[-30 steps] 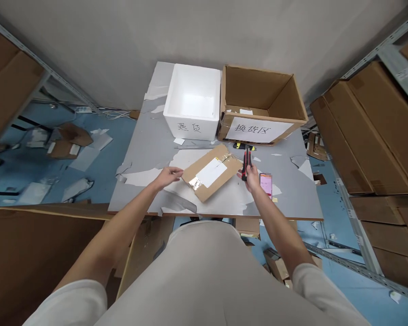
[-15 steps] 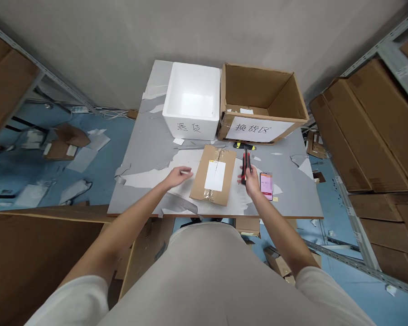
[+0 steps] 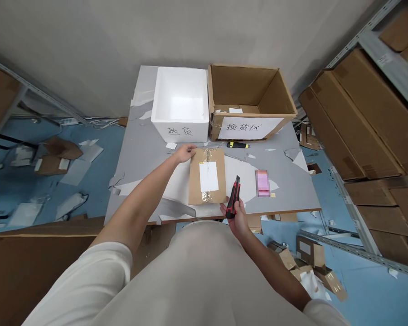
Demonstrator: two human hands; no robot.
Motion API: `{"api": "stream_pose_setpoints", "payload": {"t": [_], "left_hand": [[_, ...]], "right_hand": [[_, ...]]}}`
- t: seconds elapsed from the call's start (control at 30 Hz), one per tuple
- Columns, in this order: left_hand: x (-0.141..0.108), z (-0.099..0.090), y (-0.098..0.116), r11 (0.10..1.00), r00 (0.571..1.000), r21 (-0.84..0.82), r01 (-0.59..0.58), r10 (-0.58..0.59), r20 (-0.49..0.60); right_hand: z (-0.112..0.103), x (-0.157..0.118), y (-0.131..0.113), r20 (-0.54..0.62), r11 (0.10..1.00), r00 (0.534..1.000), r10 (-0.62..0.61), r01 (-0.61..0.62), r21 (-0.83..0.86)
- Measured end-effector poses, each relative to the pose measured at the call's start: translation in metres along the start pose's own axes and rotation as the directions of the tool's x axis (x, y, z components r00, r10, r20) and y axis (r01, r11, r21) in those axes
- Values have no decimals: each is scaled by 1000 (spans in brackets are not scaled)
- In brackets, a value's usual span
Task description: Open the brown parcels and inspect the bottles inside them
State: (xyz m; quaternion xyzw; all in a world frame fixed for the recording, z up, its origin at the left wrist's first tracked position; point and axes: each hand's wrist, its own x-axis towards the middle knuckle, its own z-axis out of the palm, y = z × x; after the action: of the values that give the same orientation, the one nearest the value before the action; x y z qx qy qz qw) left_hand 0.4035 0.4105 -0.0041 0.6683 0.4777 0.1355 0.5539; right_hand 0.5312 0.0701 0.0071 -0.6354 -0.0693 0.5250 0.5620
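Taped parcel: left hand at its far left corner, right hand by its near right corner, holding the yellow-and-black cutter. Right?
Not quite, wrong cutter. The head view shows the right hand holding the red-and-black cutter; the yellow-and-black cutter lies on the table. Left hand and taped parcel are as you say.

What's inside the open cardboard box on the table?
Open cardboard box: white piece on brown cardboard, low down. Its front wall hides the near bottom; contents there unknown.
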Motion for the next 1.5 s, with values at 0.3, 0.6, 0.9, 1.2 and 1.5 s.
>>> {"api": "stream_pose_setpoints", "payload": {"t": [0.3,0.6,0.9,1.2,1.5], "left_hand": [[-121,-45,-58,981,984,-90,174,-176,-19],[-128,-41,-42,905,983,383,-185,175,61],[-105,-10,-45,706,916,583,-402,302,266],[-126,12,-46,717,939,621,-317,331,96],[-130,19,-43,705,957,668,-240,287,40]], "right_hand": [[3,104,-81,59,974,972,-226,226,18],[-37,94,-91,105,877,953,-285,303,-372],[-66,42,-59,109,861,982,-151,185,-474],[-70,51,-69,141,839,981,-133,187,-511],[-87,57,-78,264,821,963,-46,187,-539]]}}
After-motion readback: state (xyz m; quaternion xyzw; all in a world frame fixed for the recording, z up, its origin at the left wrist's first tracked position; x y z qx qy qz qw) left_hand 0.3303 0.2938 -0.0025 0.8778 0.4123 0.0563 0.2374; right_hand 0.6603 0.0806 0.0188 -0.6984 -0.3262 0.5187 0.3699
